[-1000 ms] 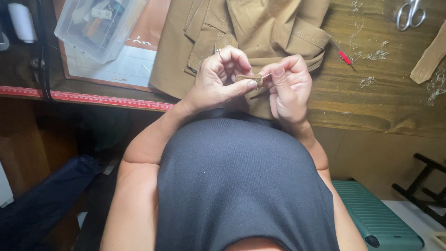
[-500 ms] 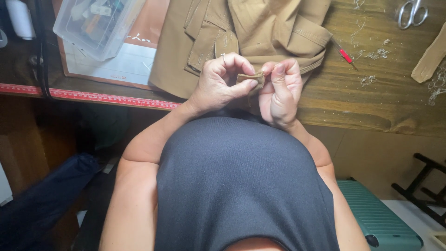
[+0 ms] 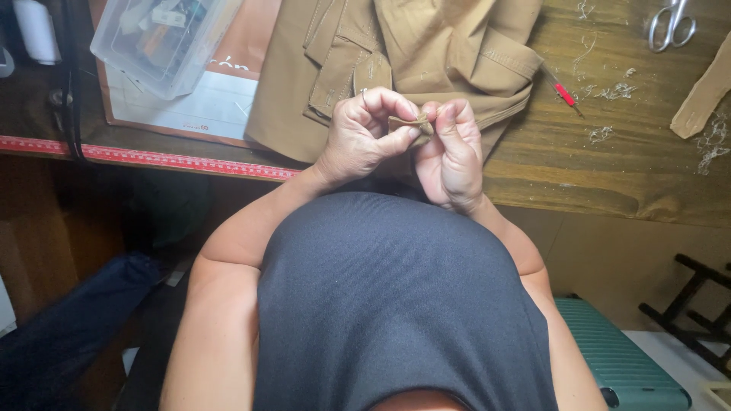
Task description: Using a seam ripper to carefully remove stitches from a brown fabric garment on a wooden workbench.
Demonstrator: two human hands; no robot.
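My left hand (image 3: 364, 135) and my right hand (image 3: 451, 152) meet above the near edge of a wooden table (image 3: 609, 160). Between their fingertips both pinch a small tan piece of cloth (image 3: 407, 124). Just behind the hands a tan garment (image 3: 396, 53) with pocket flaps and pale stitching lies spread on the table. My dark grey shirt fills the lower middle of the view.
A clear plastic box (image 3: 156, 38) of small items sits on paper at the back left. A red measuring tape (image 3: 152, 158) runs along the table edge. Scissors (image 3: 670, 23), a red-handled tool (image 3: 563, 93), thread scraps and a tan cloth strip (image 3: 704, 95) lie at right. A teal case (image 3: 632, 365) stands below.
My hands have shifted slightly on the small cloth piece, the fingertips now closer together on it. The garment has not moved.
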